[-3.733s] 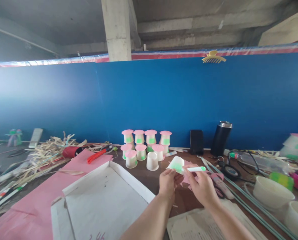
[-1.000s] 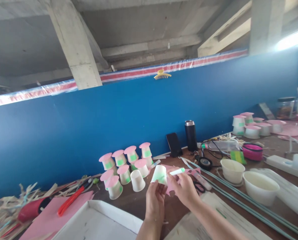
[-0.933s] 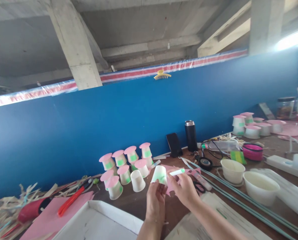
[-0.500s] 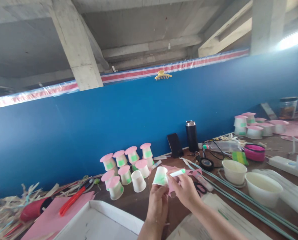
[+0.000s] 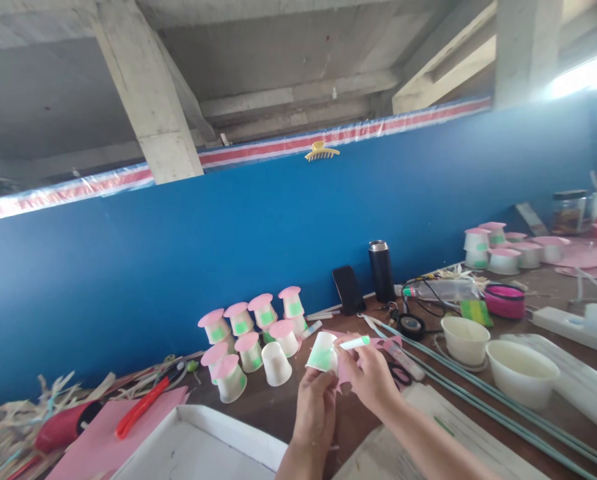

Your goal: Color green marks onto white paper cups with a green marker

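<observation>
My left hand (image 5: 315, 403) grips a white paper cup (image 5: 322, 352), held upside down near its wider rim and coloured with a green patch. In my right hand (image 5: 371, 380) is a white marker with a green end (image 5: 353, 343), its other end against or close to the cup's right side; the tip is hidden by my fingers. Left of the held cup, a plain white paper cup (image 5: 277, 365) stands upside down on the table. Beyond it are several upturned cups with green patches and pink paper discs (image 5: 225, 367) on top, some stacked.
A white box lid (image 5: 228, 433) lies at front left, beside pink paper (image 5: 151, 417) and red scissors-like handles. Behind stand a phone (image 5: 348, 291) and a black flask (image 5: 381, 272). Long pale-blue rods (image 5: 458, 380), white bowls (image 5: 523, 373) and a power strip lie right.
The view has shifted slightly, so the scene on the right sits a little further left. Both hands keep their hold, and the green patch on the cup looks slightly larger or turned.
</observation>
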